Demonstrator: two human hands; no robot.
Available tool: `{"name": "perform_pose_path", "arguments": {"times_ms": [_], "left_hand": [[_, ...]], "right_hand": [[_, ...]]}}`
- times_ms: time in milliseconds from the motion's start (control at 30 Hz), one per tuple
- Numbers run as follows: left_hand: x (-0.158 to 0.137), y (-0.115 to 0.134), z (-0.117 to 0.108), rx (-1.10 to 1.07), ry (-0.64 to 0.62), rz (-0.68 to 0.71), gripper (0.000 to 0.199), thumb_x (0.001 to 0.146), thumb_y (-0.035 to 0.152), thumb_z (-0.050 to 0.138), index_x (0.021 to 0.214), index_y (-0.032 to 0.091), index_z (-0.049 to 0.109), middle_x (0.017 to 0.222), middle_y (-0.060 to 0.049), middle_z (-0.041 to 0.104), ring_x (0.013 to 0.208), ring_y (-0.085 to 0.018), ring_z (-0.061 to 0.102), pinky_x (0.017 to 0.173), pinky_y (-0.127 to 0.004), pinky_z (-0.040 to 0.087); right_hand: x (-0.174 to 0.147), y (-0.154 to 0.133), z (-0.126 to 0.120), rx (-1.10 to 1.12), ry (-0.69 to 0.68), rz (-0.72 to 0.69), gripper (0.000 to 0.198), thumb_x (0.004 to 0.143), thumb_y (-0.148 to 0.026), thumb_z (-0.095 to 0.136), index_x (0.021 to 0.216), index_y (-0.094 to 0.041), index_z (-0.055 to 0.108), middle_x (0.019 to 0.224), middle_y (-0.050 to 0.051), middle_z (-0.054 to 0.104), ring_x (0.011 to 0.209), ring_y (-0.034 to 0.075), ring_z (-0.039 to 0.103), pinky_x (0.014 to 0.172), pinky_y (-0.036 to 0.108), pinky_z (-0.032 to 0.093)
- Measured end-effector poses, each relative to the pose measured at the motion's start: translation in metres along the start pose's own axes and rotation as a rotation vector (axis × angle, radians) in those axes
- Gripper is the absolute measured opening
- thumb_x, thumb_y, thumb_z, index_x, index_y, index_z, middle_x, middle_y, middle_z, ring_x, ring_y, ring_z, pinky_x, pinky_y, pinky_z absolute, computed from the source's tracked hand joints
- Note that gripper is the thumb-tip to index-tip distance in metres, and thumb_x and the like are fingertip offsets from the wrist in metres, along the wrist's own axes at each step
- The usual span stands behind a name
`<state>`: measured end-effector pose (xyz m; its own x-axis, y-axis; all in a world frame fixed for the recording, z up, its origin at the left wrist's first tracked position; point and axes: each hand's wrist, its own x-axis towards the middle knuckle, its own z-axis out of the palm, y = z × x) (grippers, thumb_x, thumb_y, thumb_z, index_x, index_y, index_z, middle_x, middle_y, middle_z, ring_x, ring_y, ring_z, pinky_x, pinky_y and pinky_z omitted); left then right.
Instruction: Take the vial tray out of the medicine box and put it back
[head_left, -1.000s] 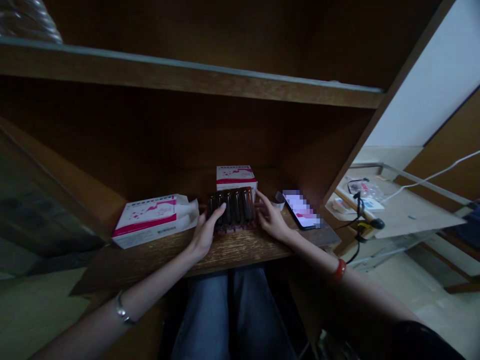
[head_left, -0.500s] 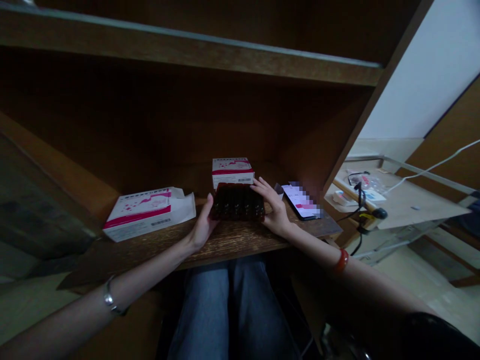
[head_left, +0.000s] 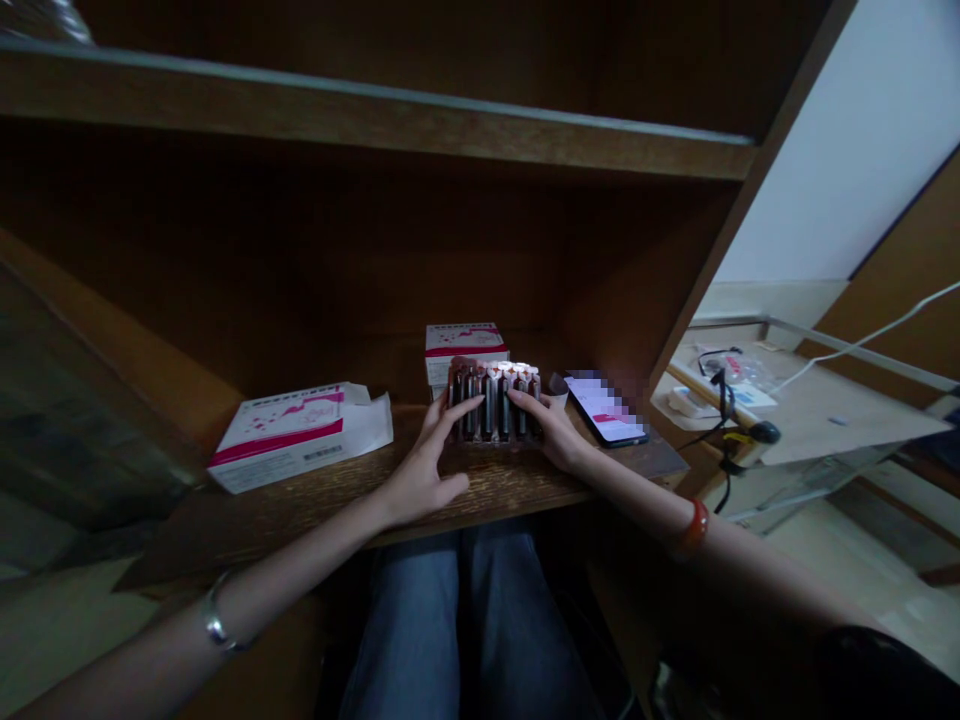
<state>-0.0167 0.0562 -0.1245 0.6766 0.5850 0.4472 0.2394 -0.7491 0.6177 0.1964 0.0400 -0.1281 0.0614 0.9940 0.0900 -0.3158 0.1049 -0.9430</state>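
Observation:
A clear plastic tray of dark brown vials (head_left: 489, 412) with white caps stands tilted up above the desk's front edge, its open side facing me. My right hand (head_left: 559, 430) grips its right end, thumb across the front and the other fingers mostly hidden behind. At the left end is my left hand (head_left: 424, 470), its forefinger lying against the vials and its thumb spread well away below. Behind the tray is a white and pink medicine box (head_left: 466, 340). To the left lies another such carton (head_left: 281, 435), its end flap open toward my left hand.
A phone (head_left: 606, 408) with a lit screen lies right of my right hand. The wooden desk (head_left: 495, 480) sits beneath a shelf board (head_left: 375, 100). On the right, a side table (head_left: 840, 400) holds a cable and plastic packaging.
The tray has been turned over, so the vials and white caps now face me. My left hand has let go of its edge hold and spread its thumb away.

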Motion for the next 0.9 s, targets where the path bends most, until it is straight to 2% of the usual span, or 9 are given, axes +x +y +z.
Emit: {"name": "perform_pose_path", "arguments": {"times_ms": [133, 233, 300, 433, 500, 600, 733, 833, 900], "left_hand": [[0.001, -0.006, 0.002, 0.151, 0.186, 0.067, 0.083, 0.081, 0.005, 0.05, 0.152, 0.033, 0.016, 0.159, -0.009, 0.017, 0.149, -0.027, 0.016, 0.119, -0.053, 0.018], [0.002, -0.007, -0.003, 0.224, 0.341, 0.151, 0.085, 0.083, 0.014, 0.059, 0.152, 0.034, 0.013, 0.163, -0.009, -0.002, 0.149, -0.031, 0.01, 0.118, -0.055, 0.019], [0.001, -0.006, -0.005, 0.233, 0.399, 0.208, 0.08, 0.083, 0.022, 0.064, 0.15, 0.032, 0.022, 0.163, -0.01, -0.002, 0.149, -0.033, 0.013, 0.117, -0.054, 0.021], [0.0, -0.002, -0.006, 0.082, 0.433, 0.173, 0.049, 0.08, 0.028, 0.068, 0.126, 0.024, 0.053, 0.135, -0.012, 0.055, 0.129, -0.029, 0.05, 0.11, -0.048, 0.036], [0.001, 0.004, -0.005, -0.051, 0.462, 0.056, 0.045, 0.072, 0.03, 0.075, 0.112, 0.022, 0.057, 0.114, -0.009, 0.065, 0.111, -0.027, 0.061, 0.102, -0.044, 0.044], [0.002, 0.018, -0.004, -0.224, 0.501, -0.185, 0.045, 0.061, 0.033, 0.083, 0.097, 0.022, 0.059, 0.1, -0.005, 0.068, 0.1, -0.026, 0.064, 0.096, -0.041, 0.048], [0.004, 0.032, -0.005, -0.351, 0.498, -0.348, 0.035, 0.061, 0.037, 0.083, 0.086, 0.02, 0.065, 0.089, -0.004, 0.071, 0.092, -0.027, 0.066, 0.093, -0.039, 0.05], [0.007, 0.032, -0.007, -0.474, 0.495, -0.375, 0.035, 0.064, 0.037, 0.081, 0.089, 0.019, 0.067, 0.089, -0.004, 0.072, 0.088, -0.024, 0.066, 0.086, -0.035, 0.053], [0.01, 0.028, -0.008, -0.633, 0.414, -0.458, 0.033, 0.066, 0.039, 0.08, 0.087, 0.018, 0.066, 0.082, -0.003, 0.072, 0.075, -0.02, 0.066, 0.069, -0.031, 0.055]], "right_hand": [[-0.004, -0.006, 0.004, 0.059, -0.134, 0.147, 0.037, 0.075, -0.054, 0.068, 0.088, -0.02, 0.063, 0.068, 0.0, 0.067, 0.049, 0.014, 0.061, 0.036, 0.021, 0.046], [-0.012, -0.013, 0.013, 0.059, -0.252, 0.294, 0.04, 0.081, -0.055, 0.06, 0.094, -0.018, 0.063, 0.065, 0.002, 0.068, 0.042, 0.015, 0.061, 0.031, 0.021, 0.043], [-0.018, -0.02, 0.018, 0.065, -0.311, 0.409, 0.038, 0.086, -0.052, 0.056, 0.099, -0.017, 0.063, 0.063, 0.001, 0.068, 0.039, 0.014, 0.06, 0.032, 0.021, 0.046], [-0.02, -0.03, 0.017, 0.066, -0.364, 0.525, 0.055, 0.095, -0.059, 0.032, 0.096, -0.014, 0.063, 0.059, 0.005, 0.069, 0.039, 0.014, 0.061, 0.036, 0.021, 0.048], [-0.015, -0.03, 0.011, 0.004, -0.355, 0.449, 0.064, 0.095, -0.063, 0.023, 0.089, -0.013, 0.062, 0.063, 0.01, 0.071, 0.042, 0.016, 0.063, 0.036, 0.022, 0.048], [-0.003, -0.02, -0.003, -0.105, -0.298, 0.271, 0.052, 0.093, -0.058, 0.034, 0.09, -0.014, 0.061, 0.069, 0.01, 0.072, 0.047, 0.018, 0.066, 0.038, 0.024, 0.049], [0.005, 0.001, -0.016, -0.182, -0.193, 0.069, 0.052, 0.085, -0.046, 0.059, 0.128, -0.018, 0.05, 0.093, 0.008, 0.073, 0.057, 0.015, 0.068, 0.045, 0.022, 0.051], [0.002, 0.013, -0.021, -0.481, -0.13, -0.301, 0.08, 0.083, -0.03, 0.064, 0.151, -0.026, 0.022, 0.13, 0.014, 0.061, 0.09, 0.019, 0.07, 0.066, 0.028, 0.058], [-0.002, 0.015, -0.021, -0.758, -0.09, -0.576, 0.089, 0.082, -0.018, 0.059, 0.154, -0.03, 0.007, 0.15, 0.015, 0.041, 0.118, 0.025, 0.06, 0.086, 0.038, 0.057]]}}
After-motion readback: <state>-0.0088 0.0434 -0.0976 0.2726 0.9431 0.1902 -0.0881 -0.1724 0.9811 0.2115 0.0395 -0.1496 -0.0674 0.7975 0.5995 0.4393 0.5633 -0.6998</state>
